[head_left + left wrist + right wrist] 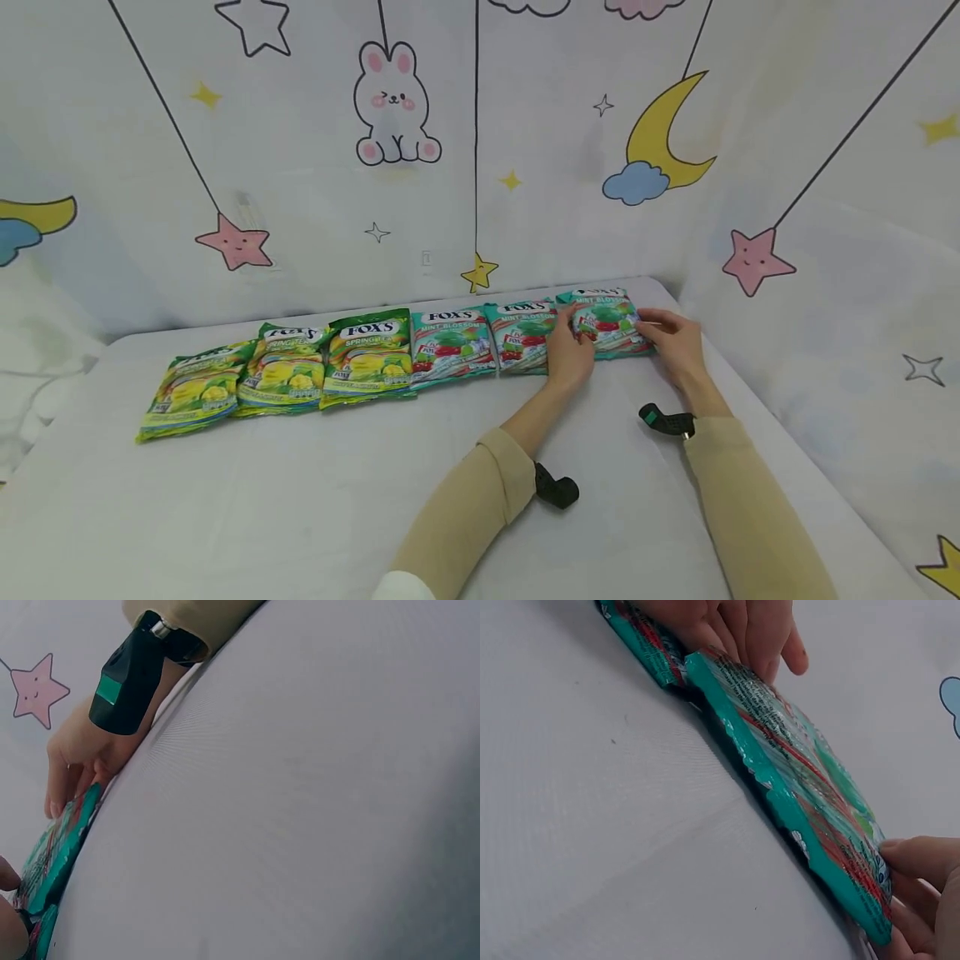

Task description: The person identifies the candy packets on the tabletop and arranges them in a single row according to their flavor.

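Note:
A teal Fox's Mint Blossom candy bag [609, 321] lies at the right end of a row of candy bags, between my two hands. My right hand [673, 340] pinches its right edge, thumb on top and other fingers low at the side. At its left edge, my left hand [570, 354] holds the bag, partly covering the neighbouring Mint Blossom bag [521, 337]. In the right wrist view the bag's teal crimped edge [780, 802] faces the camera. Some left fingertips are hidden.
Another Mint Blossom bag [452, 346] continues the row leftward. Beyond it lie three green-yellow Spring Tea bags, the nearest one [367, 358] beside it, the farthest [198, 392] tilted. A white cloth covers the table [300, 508]. A patterned curtain [315, 183] hangs behind.

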Demonstrator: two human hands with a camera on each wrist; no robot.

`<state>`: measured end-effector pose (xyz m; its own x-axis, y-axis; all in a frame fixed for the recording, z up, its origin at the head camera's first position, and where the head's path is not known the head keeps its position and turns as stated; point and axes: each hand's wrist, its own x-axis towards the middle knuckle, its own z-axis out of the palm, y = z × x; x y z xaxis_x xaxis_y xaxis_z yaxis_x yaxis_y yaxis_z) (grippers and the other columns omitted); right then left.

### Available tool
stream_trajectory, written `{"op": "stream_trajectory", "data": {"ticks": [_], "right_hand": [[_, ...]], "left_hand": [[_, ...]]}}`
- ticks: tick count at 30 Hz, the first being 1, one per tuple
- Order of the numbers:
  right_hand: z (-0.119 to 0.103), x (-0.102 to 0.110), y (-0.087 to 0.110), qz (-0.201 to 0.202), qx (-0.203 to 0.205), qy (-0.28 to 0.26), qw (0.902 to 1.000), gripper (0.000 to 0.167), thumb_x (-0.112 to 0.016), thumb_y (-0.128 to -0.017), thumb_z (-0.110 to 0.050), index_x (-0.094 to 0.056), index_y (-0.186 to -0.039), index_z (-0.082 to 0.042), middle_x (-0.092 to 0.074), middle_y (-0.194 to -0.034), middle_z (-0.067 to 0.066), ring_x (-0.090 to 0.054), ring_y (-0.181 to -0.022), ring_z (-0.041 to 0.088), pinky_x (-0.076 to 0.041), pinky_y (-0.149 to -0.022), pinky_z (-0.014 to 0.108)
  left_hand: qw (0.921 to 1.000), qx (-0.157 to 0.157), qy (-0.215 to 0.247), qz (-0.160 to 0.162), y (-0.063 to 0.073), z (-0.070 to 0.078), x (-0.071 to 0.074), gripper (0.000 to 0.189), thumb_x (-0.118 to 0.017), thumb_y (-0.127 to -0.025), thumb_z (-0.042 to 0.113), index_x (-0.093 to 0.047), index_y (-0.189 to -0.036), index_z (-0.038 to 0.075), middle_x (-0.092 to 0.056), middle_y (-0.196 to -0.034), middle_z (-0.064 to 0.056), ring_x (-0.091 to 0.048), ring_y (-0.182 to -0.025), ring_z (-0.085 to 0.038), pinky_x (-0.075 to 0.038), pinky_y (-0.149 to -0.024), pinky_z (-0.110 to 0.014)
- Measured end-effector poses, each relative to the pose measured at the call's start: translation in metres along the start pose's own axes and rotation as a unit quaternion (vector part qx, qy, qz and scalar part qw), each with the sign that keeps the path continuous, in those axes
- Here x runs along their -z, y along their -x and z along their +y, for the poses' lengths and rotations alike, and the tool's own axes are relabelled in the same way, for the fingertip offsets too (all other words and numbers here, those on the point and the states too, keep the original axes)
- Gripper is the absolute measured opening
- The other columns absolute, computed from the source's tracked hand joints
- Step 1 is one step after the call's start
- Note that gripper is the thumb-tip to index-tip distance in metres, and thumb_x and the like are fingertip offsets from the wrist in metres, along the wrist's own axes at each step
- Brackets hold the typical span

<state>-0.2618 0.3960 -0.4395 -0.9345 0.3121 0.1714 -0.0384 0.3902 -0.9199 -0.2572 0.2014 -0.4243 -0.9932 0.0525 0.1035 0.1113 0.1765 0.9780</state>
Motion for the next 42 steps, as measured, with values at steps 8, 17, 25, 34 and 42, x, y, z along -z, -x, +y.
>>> {"op": "stream_trajectory", "data": {"ticks": [8,17,25,34,42], "right_hand": [[0.004,-0.001,0.008,-0.012,0.008,0.016,0.9998,0.046,-0.071,-0.094,-0.028,-0.064,-0.13,-0.001,-0.067,-0.101,-0.014,-0.06,-0.091,-0.004,-0.047,-0.075,0.01],[0.003,-0.001,0.015,-0.038,0.037,0.053,0.9972,0.049,-0.069,-0.095,-0.034,-0.063,-0.132,-0.004,-0.068,-0.117,0.007,-0.06,-0.094,-0.007,-0.046,-0.078,0.008],[0.002,0.0,0.018,-0.067,0.039,0.063,0.995,0.054,-0.065,-0.097,-0.036,-0.056,-0.14,-0.005,-0.058,-0.135,0.023,-0.055,-0.101,-0.009,-0.045,-0.081,0.005],[0.0,0.002,0.023,-0.081,0.064,0.092,0.9904,0.055,-0.065,-0.097,-0.033,-0.054,-0.143,-0.005,-0.055,-0.14,0.023,-0.053,-0.105,-0.007,-0.042,-0.082,0.002],[-0.002,0.0,0.025,-0.089,0.1,0.129,0.9826,0.055,-0.066,-0.097,-0.031,-0.053,-0.143,-0.003,-0.055,-0.14,0.024,-0.056,-0.123,0.039,-0.038,-0.085,-0.001]], "left_hand": [[0.9998,-0.002,-0.013,-0.011,0.01,0.0,0.007,0.054,-0.053,-0.099,0.0,-0.042,-0.149,0.014,-0.049,-0.151,-0.006,-0.043,-0.14,-0.022,-0.04,-0.113,-0.04],[0.9999,-0.011,-0.01,-0.005,0.015,-0.005,0.014,0.055,-0.054,-0.098,0.001,-0.042,-0.15,0.016,-0.049,-0.151,-0.005,-0.047,-0.137,-0.019,-0.043,-0.11,-0.035],[0.9994,-0.029,-0.012,-0.015,0.017,-0.011,0.019,0.054,-0.055,-0.098,0.0,-0.043,-0.149,0.014,-0.05,-0.151,-0.002,-0.046,-0.137,-0.015,-0.043,-0.109,-0.029],[0.9984,-0.026,-0.032,-0.04,0.019,-0.011,0.024,0.05,-0.054,-0.1,0.005,-0.041,-0.148,0.01,-0.047,-0.153,-0.004,-0.05,-0.136,-0.019,-0.043,-0.109,-0.03],[0.9979,-0.027,-0.039,-0.045,0.019,-0.012,0.025,0.049,-0.054,-0.101,0.006,-0.04,-0.148,0.01,-0.046,-0.154,-0.004,-0.048,-0.137,-0.018,-0.042,-0.11,-0.029]]}}
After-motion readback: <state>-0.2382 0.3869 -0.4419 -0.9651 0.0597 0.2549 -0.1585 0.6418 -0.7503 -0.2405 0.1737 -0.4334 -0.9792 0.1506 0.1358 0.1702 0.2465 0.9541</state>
